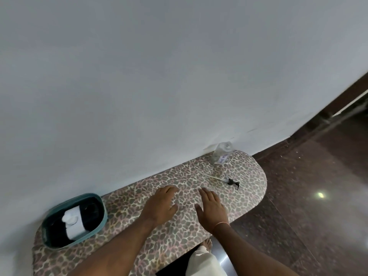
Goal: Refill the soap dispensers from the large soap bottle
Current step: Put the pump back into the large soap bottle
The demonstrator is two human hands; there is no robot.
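1. Head view: both hands lie palm down on the leopard-print table (139, 202), fingers spread and flat, clamped on nothing. The left hand (161, 204) and the right hand (211, 209) sit side by side near the middle of the table, apart from each other.
2. Just beyond the right hand's fingertips, ahead and to the right, lies the pump head (232, 181) with its dip tube (209, 175). Its long axis runs slantwise, tube end toward the wall (139, 76), black nozzle toward the table's rounded right end.
3. Farther out the same way stands the clear dispenser bottle (222, 153), upright, uncapped as far as I can tell, close against the wall.
4. The right hand is nearer to both; I judge it the natural one to reach forward.
5. At the far left, well apart, a teal basket (59, 212) holds a white item; whether that is the large soap bottle I cannot tell.
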